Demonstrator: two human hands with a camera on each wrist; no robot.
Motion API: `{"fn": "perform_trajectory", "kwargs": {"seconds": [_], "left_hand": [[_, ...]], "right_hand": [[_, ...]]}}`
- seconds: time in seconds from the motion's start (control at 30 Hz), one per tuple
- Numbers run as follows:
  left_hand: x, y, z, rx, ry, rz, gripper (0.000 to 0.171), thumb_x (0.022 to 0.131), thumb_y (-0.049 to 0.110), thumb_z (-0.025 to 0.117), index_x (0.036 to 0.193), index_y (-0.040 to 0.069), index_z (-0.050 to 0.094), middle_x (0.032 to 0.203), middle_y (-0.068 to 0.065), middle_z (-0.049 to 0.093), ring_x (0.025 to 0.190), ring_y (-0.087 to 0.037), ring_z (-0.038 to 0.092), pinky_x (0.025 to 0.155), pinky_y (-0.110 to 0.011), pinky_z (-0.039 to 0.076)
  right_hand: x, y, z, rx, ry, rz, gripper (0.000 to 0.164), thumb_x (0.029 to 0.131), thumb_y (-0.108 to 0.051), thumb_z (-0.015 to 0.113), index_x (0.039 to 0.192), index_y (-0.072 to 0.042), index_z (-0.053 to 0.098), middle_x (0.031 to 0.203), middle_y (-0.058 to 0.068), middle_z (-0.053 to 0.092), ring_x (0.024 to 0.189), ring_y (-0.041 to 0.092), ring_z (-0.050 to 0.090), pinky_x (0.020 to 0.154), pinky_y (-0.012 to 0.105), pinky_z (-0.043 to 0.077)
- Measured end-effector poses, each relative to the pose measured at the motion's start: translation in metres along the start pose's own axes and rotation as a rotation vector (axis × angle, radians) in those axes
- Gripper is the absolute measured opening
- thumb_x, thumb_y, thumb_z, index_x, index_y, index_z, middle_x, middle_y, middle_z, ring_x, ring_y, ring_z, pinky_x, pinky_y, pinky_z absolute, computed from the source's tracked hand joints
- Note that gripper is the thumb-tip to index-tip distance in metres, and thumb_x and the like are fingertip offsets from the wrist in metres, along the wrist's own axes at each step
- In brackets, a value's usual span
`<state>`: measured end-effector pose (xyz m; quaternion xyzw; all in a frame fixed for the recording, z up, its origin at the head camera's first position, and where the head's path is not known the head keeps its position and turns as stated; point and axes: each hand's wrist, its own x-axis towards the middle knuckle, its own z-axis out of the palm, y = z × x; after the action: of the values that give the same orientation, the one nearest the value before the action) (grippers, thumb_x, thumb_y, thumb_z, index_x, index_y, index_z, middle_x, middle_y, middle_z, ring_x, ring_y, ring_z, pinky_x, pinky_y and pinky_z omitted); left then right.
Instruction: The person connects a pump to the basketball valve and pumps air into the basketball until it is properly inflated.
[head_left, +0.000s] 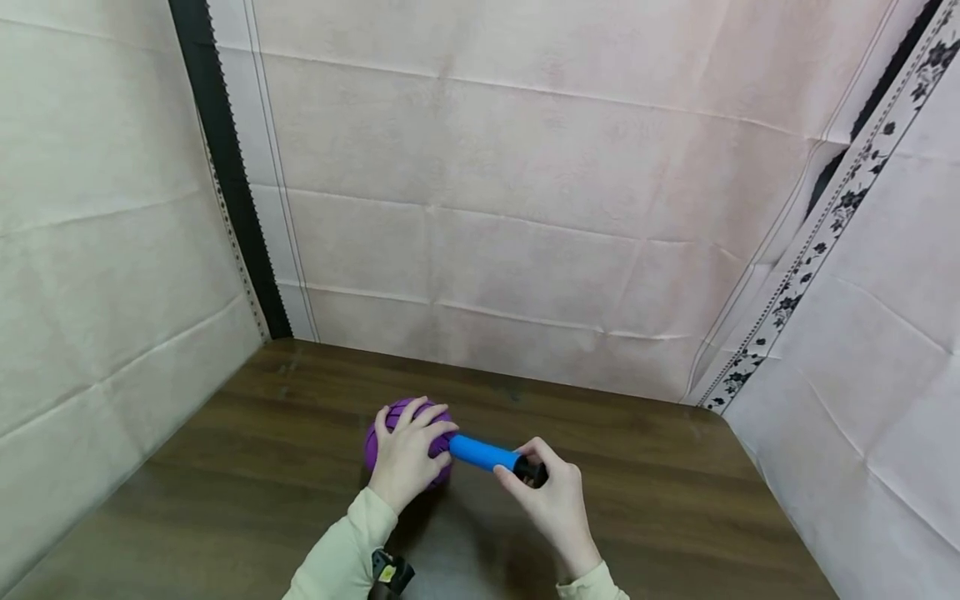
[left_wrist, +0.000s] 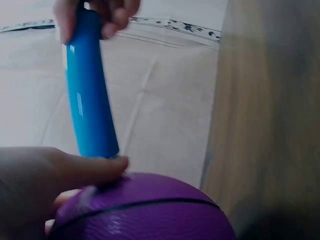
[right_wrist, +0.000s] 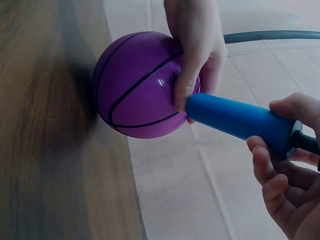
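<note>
A small purple basketball (right_wrist: 142, 85) with black seams is held by my left hand (head_left: 408, 454), its fingers spread over the top and its thumb by the pump's tip. Against the ball's right side stands a blue hand pump (head_left: 482, 452); the joint between the two is hidden by the left thumb. My right hand (head_left: 551, 496) pinches the pump's far end between thumb and fingers, where a black handle (right_wrist: 305, 142) sticks out. In the left wrist view the blue barrel (left_wrist: 90, 95) runs from the right hand's fingers down to the ball.
Both hands work over a brown wood-grain table (head_left: 637, 517). Creased pale cloth (head_left: 480, 208) hangs behind it, with more cloth along the left and right sides. A black strip (head_left: 232, 167) shows at the back left corner. A dark device (head_left: 392, 571) sits on the left wrist.
</note>
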<state>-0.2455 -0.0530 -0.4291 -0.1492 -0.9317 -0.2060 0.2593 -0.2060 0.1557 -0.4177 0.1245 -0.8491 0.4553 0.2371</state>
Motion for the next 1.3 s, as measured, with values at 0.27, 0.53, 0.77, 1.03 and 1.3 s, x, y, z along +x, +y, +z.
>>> {"fn": "perform_trajectory", "kwargs": {"seconds": [0.27,0.53,0.77,1.03,1.3], "left_hand": [[0.002,-0.002,0.007,-0.006,0.044,-0.022,0.028,0.073,0.026,0.083,0.099,0.031,0.074,0.125,0.002,0.066,0.130,-0.028,0.046,0.104,-0.066,0.025],[0.001,-0.001,0.009,-0.025,0.034,-0.008,0.025,0.073,0.028,0.083,0.096,0.032,0.074,0.125,0.004,0.066,0.131,-0.027,0.046,0.107,-0.067,0.023],[0.001,-0.003,0.012,-0.043,0.029,-0.014,0.026,0.073,0.030,0.084,0.097,0.034,0.074,0.125,0.005,0.066,0.132,-0.026,0.046,0.107,-0.068,0.022],[0.000,-0.007,0.012,-0.075,0.050,-0.007,0.026,0.073,0.032,0.084,0.097,0.034,0.074,0.124,0.006,0.066,0.131,-0.026,0.047,0.107,-0.069,0.023],[0.002,-0.005,0.011,-0.094,0.047,-0.026,0.026,0.073,0.034,0.084,0.096,0.034,0.074,0.123,0.007,0.066,0.131,-0.025,0.047,0.107,-0.069,0.023]], "right_hand": [[-0.001,-0.001,-0.002,0.006,0.050,0.003,0.025,0.071,-0.022,0.087,0.081,-0.024,0.064,0.060,-0.012,0.056,0.050,0.000,0.045,0.048,0.020,0.038],[0.000,-0.003,-0.007,0.004,0.113,0.052,0.024,0.069,-0.020,0.087,0.078,-0.023,0.066,0.061,-0.008,0.057,0.051,0.002,0.045,0.048,0.021,0.036],[0.001,-0.005,-0.011,-0.011,0.126,-0.032,0.024,0.067,-0.019,0.088,0.077,-0.024,0.067,0.058,-0.012,0.051,0.048,0.000,0.040,0.046,0.020,0.033],[0.000,-0.008,-0.013,-0.037,0.149,-0.075,0.025,0.066,-0.019,0.089,0.078,-0.024,0.068,0.059,-0.013,0.052,0.049,-0.002,0.041,0.047,0.020,0.034],[-0.001,-0.007,-0.016,-0.063,0.191,-0.130,0.026,0.064,-0.017,0.089,0.078,-0.025,0.068,0.059,-0.012,0.053,0.050,-0.003,0.042,0.047,0.018,0.033]]}}
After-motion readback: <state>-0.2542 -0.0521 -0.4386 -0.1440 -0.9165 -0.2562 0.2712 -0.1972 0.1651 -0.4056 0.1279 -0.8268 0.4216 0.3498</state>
